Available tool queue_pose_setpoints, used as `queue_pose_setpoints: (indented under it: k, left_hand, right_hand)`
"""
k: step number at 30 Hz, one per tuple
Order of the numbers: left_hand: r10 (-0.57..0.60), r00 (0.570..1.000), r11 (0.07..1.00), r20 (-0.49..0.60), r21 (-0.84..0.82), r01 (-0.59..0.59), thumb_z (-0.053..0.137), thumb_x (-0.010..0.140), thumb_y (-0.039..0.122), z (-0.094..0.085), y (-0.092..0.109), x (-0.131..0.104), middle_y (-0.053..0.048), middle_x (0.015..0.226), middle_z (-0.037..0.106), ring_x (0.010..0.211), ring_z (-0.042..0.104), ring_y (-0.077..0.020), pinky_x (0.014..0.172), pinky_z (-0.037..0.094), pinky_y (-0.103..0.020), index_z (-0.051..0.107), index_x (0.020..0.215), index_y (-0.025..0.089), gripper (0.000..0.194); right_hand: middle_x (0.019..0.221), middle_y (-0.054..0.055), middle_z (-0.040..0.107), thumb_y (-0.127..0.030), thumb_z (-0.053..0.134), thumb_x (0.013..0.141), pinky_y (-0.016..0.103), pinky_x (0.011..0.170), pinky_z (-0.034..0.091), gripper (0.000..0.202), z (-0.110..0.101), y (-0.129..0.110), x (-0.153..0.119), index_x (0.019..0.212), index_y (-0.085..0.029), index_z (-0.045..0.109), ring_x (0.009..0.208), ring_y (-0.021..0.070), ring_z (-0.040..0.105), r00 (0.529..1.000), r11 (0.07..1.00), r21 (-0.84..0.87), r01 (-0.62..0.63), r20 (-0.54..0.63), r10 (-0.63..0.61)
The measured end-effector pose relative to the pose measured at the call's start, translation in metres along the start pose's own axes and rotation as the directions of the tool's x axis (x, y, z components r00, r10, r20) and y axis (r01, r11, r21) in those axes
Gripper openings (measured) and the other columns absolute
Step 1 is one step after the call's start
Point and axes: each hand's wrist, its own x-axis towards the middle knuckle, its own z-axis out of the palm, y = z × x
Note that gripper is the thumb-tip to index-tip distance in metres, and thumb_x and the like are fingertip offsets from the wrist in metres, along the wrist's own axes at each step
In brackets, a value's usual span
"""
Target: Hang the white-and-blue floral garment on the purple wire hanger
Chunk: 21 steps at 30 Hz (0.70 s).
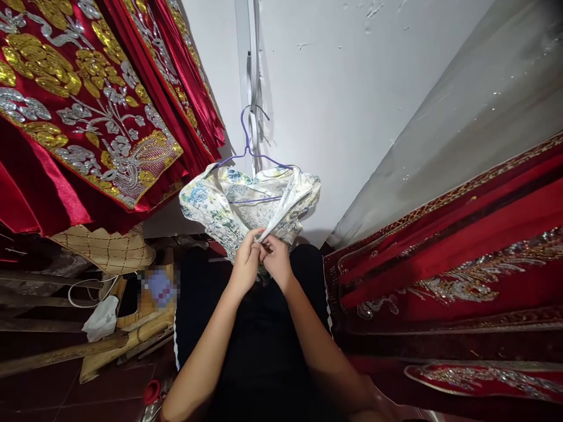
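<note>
- Step in hand, by judgement: fine finger work at the front of the floral shirt (197,199), where both collar edges met in a V.
- Shirt hung on the purple hanger (247,147), in front of the wall (334,88), low in the middle of the view; its lower part ran down behind the hands.
- Left hand (245,261): fingers narrow, pinched on the shirt's front edge.
- Right hand (277,261): fingers curled narrow on the same spot, just beside the left ones, some touching. Cannot tell if a button, knot or tie sat between them.
- Next move, by judgement, called for small fingertip motion with both edges held level; a hard tug could have tilted the hanger or pulled a shoulder off it.
- Hanger hook caught at the white strip (251,58); looked free to swing, so a light pull seemed best.
- Edges: red cloth (114,111) at upper left came near the shirt's left shoulder; red panel (475,234) stood on the right, apart from the hands, with clear plastic (457,129) above it.
- Lower left: bamboo seat (147,319) with phone (128,298) and white tissue (101,319), apart from the left forearm.
- Most room lay right of the shirt, along the wall; left side was tighter.
</note>
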Motion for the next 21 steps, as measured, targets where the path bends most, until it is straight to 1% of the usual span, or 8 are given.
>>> queue_pose_setpoints:
  k: [2,5,9,12,15,17,19,21]
  left_hand:
    - [0.018,0.998,0.993,-0.058,-0.118,-0.025,0.048,0.090,0.020,0.003,0.012,0.014,0.006,0.060,0.043,0.053,0.040,-0.0124,0.055,0.034,-0.025,0.048,0.124,0.028,0.035]
    - [0.092,0.989,0.975,-0.114,-0.191,-0.113,0.050,0.083,0.015,0.002,0.045,0.046,0.007,0.059,0.046,0.047,0.039,-0.0097,0.048,0.031,-0.020,0.047,0.115,0.029,0.035]
    - [0.228,0.967,0.944,-0.109,-0.217,-0.247,0.050,0.078,0.008,-0.004,0.099,0.088,0.005,0.065,0.052,0.043,0.036,-0.0058,0.044,0.030,-0.018,0.048,0.110,0.028,0.037]
    - [0.286,0.951,0.936,-0.115,-0.182,-0.303,0.052,0.079,0.008,-0.005,0.121,0.099,0.003,0.072,0.058,0.041,0.037,-0.0045,0.042,0.031,-0.018,0.051,0.115,0.028,0.040]
    - [0.315,0.944,0.942,-0.096,-0.090,-0.323,0.055,0.083,0.013,-0.005,0.121,0.093,-0.001,0.079,0.064,0.041,0.038,-0.0041,0.041,0.032,-0.019,0.054,0.123,0.028,0.043]
    - [0.335,0.939,0.940,-0.082,-0.035,-0.339,0.058,0.087,0.018,-0.005,0.113,0.084,-0.003,0.084,0.068,0.040,0.038,-0.0045,0.041,0.034,-0.020,0.054,0.130,0.028,0.044]
    - [0.337,0.938,0.939,-0.078,-0.039,-0.340,0.063,0.089,0.026,-0.004,0.105,0.077,-0.005,0.087,0.070,0.043,0.044,-0.0061,0.042,0.036,-0.020,0.053,0.135,0.028,0.047]
    - [0.317,0.943,0.941,-0.097,-0.095,-0.326,0.069,0.087,0.032,-0.003,0.100,0.073,-0.006,0.089,0.071,0.050,0.053,-0.0095,0.044,0.038,-0.021,0.052,0.138,0.029,0.054]
  right_hand:
    - [0.065,-0.001,0.053,-0.034,0.061,0.082,0.028,0.058,0.039,0.021,0.003,0.005,0.000,0.069,-0.022,0.049,0.060,0.0141,0.048,0.998,0.999,0.027,-0.017,-0.057,0.019]
    - [0.058,-0.004,0.043,-0.041,0.064,0.080,0.026,0.054,0.033,0.030,0.005,0.014,0.005,0.066,-0.022,0.044,0.055,0.0120,0.040,0.993,0.996,0.070,-0.060,-0.098,0.067]
    - [0.060,-0.004,0.043,-0.044,0.066,0.079,0.026,0.054,0.031,0.031,0.002,0.022,0.013,0.068,-0.022,0.048,0.055,0.0115,0.040,0.991,0.993,0.082,-0.086,-0.100,0.094]
    - [0.058,-0.005,0.044,-0.042,0.070,0.077,0.026,0.053,0.031,0.031,-0.001,0.026,0.010,0.067,-0.021,0.049,0.053,0.0117,0.041,0.989,0.989,0.066,-0.136,-0.044,0.139]
    - [0.060,-0.003,0.050,-0.041,0.073,0.076,0.027,0.055,0.036,0.030,-0.009,0.019,0.003,0.068,-0.021,0.053,0.056,0.0135,0.047,0.986,0.985,0.048,-0.167,-0.005,0.167]
    - [0.069,0.000,0.059,-0.042,0.073,0.077,0.029,0.060,0.043,0.025,-0.017,0.001,0.004,0.077,-0.020,0.059,0.063,0.0160,0.055,0.991,0.991,0.059,-0.124,-0.033,0.126]
    - [0.079,0.003,0.065,-0.042,0.069,0.083,0.031,0.064,0.047,0.028,-0.028,-0.028,0.014,0.100,-0.020,0.064,0.069,0.0179,0.059,0.995,0.995,0.094,-0.026,-0.096,0.035]
    - [0.078,0.002,0.064,-0.041,0.062,0.090,0.032,0.061,0.046,0.042,-0.039,-0.062,0.031,0.129,-0.024,0.057,0.065,0.0175,0.057,0.983,0.987,0.113,0.117,-0.154,-0.099]
